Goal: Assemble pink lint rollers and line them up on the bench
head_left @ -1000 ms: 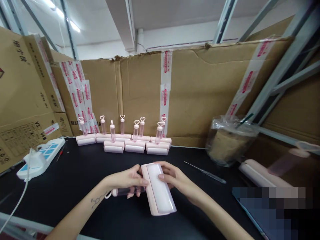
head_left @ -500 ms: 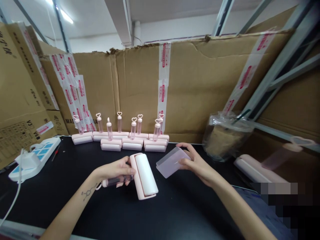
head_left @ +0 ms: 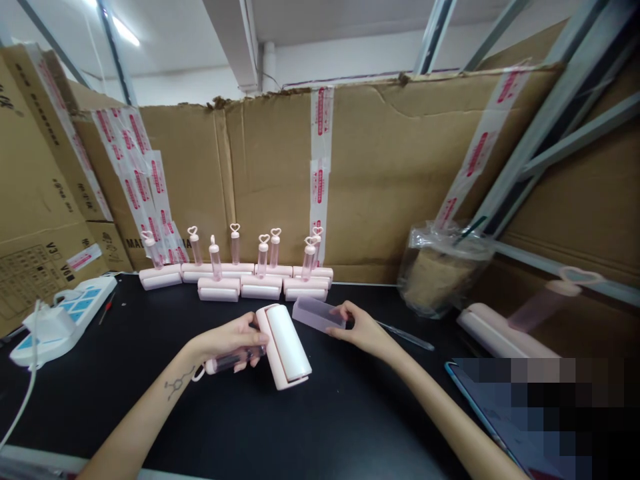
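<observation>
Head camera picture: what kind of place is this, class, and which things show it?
Probably a small packing or assembly workshop: taped cardboard cartons wall a black worktable, and finished pink lint rollers stand in rows.

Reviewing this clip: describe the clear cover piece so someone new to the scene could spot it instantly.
On the black table, in front of the row of upright pink rollers, the right hand holds a translucent cover by one end. Unlike the roller in the left hand, it is clear, trough-shaped and has no handle.

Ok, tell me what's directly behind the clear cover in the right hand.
Behind the clear cover held by the right hand stand pink lint rollers in rows, handles up, against a taped cardboard wall. The tabletop directly under the cover is hidden.
</observation>
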Available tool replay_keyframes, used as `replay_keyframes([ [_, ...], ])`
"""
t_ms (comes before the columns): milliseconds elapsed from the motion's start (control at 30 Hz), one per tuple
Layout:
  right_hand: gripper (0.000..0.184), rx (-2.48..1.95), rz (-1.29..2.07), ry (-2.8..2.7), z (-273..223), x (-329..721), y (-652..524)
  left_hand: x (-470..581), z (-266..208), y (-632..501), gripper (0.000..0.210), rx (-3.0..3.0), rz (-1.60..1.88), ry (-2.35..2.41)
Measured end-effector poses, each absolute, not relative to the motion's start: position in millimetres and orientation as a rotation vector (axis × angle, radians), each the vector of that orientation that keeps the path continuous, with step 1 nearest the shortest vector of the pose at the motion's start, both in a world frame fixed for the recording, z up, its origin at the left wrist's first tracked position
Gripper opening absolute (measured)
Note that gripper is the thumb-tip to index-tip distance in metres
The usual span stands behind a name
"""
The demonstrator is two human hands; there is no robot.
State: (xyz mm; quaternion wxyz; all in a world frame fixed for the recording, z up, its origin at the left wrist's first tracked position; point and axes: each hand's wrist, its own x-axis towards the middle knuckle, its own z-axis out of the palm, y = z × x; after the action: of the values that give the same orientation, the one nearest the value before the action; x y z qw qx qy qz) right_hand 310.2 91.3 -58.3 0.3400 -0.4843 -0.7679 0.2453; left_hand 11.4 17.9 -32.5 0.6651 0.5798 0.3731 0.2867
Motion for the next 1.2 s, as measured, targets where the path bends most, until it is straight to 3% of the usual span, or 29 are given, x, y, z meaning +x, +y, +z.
replay_keyframes([
  [267, 0.03, -1.183, 0.381, -1.929, -44.2, 300.1, 76.7, 17.0, -30.2, 16.1, 0.052, 1.312, 0.679, 0.791],
  [367, 0.033, -1.027, 0.66, -1.838, -33.9, 279.3, 53.6, 33.0, -38.5, 12.6, 0.048, 1.293, 0.756, 0.805],
  [467, 0.049, -0.941, 1.21, -1.809, -30.8, 258.8, 30.4, 53.1, -43.8, 5.2, 0.047, 1.221, 0.887, 0.833],
  [533, 0.058, -0.955, 1.348, -1.758, -31.5, 251.2, 21.0, 63.2, -44.5, 0.5, 0.046, 1.159, 0.946, 0.831],
  [767, 0.042, -0.985, 1.445, -1.369, -33.4, 250.9, 21.9, 64.8, -44.9, 1.6, 0.037, 0.975, 1.203, 0.796],
  [1033, 0.043, -0.983, 1.374, -1.474, -30.5, 254.9, 28.8, 47.0, -44.1, 15.3, 0.044, 1.044, 1.208, 0.976],
  [1200, 0.04, -1.006, 1.446, -1.624, -34.6, 254.5, 33.1, 41.5, -42.6, 16.8, 0.044, 1.194, 0.995, 1.006],
])
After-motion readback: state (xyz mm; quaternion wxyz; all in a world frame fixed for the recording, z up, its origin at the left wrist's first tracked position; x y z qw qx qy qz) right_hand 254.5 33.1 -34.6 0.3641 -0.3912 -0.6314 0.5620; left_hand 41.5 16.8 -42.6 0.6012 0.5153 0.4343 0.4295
